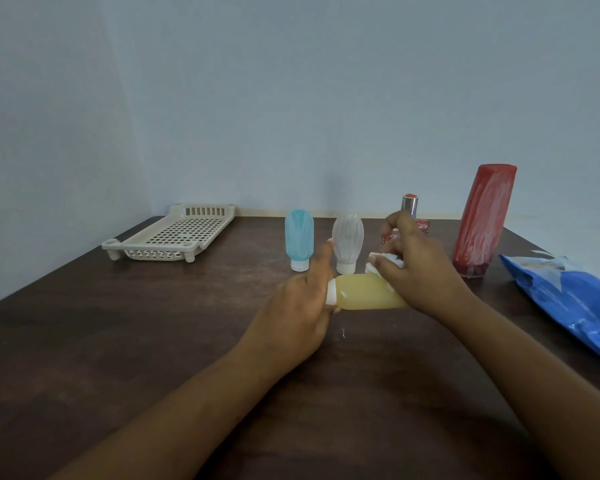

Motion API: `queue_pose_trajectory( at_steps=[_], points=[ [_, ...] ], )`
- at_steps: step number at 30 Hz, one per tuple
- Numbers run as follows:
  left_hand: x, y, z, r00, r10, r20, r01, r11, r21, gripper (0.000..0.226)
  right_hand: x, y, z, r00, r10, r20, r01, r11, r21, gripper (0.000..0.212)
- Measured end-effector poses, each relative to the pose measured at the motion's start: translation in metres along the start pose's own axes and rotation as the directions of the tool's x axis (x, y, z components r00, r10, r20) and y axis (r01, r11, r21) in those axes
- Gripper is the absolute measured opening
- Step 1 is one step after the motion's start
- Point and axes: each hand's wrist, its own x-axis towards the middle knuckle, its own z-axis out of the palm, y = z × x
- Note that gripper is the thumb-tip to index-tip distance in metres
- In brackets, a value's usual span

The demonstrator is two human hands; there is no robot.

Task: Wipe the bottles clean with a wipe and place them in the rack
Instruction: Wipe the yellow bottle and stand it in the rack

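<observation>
head view: a yellow bottle [369, 292] is held sideways above the tabletop [118, 341], its white cap end clamped in the left hand [293, 315]. a white wipe [383, 262] is pressed on it by the closed right hand [418, 268]. the beige rack [174, 237] is seen empty at far left, so no bottle is judged placed. the blue bottle [299, 244], clear bottle [347, 242] and red bottle [482, 220] stand unracked, smeared.

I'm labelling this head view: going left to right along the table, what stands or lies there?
Rack → blue bottle → clear bottle → tall red bottle → blue wipes pack.
</observation>
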Motion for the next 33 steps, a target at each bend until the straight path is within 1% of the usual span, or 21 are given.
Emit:
queue_pose_trajectory(
  at_steps=[3, 7, 10, 13, 16, 18, 19, 21, 23, 25, 27, 30, 33],
  points=[
    [0.000, 0.000, -0.001, 1.000, -0.011, 0.001, 0.011, 1.000, 0.006, 0.085, 0.002, 0.005, 0.000, 0.999, 0.038, -0.036, -0.038, 0.999, 0.002, 0.035],
    [-0.001, 0.000, 0.000, 1.000, -0.030, -0.004, 0.030, 0.999, 0.017, 0.086, 0.002, 0.014, -0.001, 0.995, 0.072, -0.073, -0.067, 0.996, 0.059, 0.034],
    [-0.001, -0.002, 0.000, 0.997, -0.075, -0.012, 0.075, 0.997, 0.008, 0.086, 0.002, 0.022, -0.002, 0.989, 0.111, -0.100, -0.108, 0.993, 0.036, 0.035],
    [0.001, -0.007, -0.001, 0.986, -0.161, -0.042, 0.156, 0.983, -0.101, 0.082, 0.001, 0.025, -0.004, 0.976, 0.201, -0.081, -0.196, 0.978, 0.065, 0.034],
    [0.000, -0.015, -0.001, 0.965, -0.258, -0.050, 0.245, 0.951, -0.191, 0.083, 0.001, 0.024, -0.003, 0.972, 0.228, -0.066, -0.219, 0.968, 0.120, 0.030],
    [-0.001, -0.015, 0.000, 0.939, -0.343, -0.030, 0.322, 0.905, -0.278, 0.077, 0.000, 0.020, -0.001, 0.970, 0.244, -0.017, -0.234, 0.947, 0.219, 0.024],
    [0.000, -0.014, -0.001, 0.922, -0.388, 0.001, 0.365, 0.868, -0.336, 0.071, -0.001, 0.017, 0.000, 0.967, 0.253, 0.027, -0.250, 0.930, 0.271, 0.021],
    [0.001, -0.012, -0.001, 0.887, -0.452, 0.095, 0.439, 0.761, -0.477, 0.057, -0.003, 0.012, 0.003, 0.964, 0.243, 0.111, -0.266, 0.912, 0.313, 0.021],
    [0.004, -0.012, 0.000, 0.859, -0.478, 0.182, 0.486, 0.652, -0.582, 0.041, -0.005, 0.007, 0.007, 0.961, 0.203, 0.186, -0.258, 0.899, 0.353, 0.025],
    [0.005, -0.014, -0.002, 0.845, -0.483, 0.229, 0.504, 0.576, -0.643, 0.028, -0.008, 0.002, 0.011, 0.956, 0.172, 0.238, -0.259, 0.876, 0.408, 0.024],
    [0.005, -0.015, -0.003, 0.839, -0.489, 0.238, 0.499, 0.519, -0.694, 0.025, -0.010, -0.002, 0.015, 0.952, 0.167, 0.258, -0.275, 0.838, 0.472, 0.019],
    [0.004, -0.015, -0.005, 0.839, -0.477, 0.261, 0.493, 0.466, -0.734, 0.026, -0.012, -0.005, 0.022, 0.942, 0.163, 0.294, -0.305, 0.780, 0.546, 0.008],
    [0.004, -0.014, -0.007, 0.834, -0.457, 0.310, 0.507, 0.411, -0.758, 0.027, -0.014, -0.008, 0.028, 0.931, 0.149, 0.332, -0.326, 0.745, 0.581, 0.017]
  ],
)
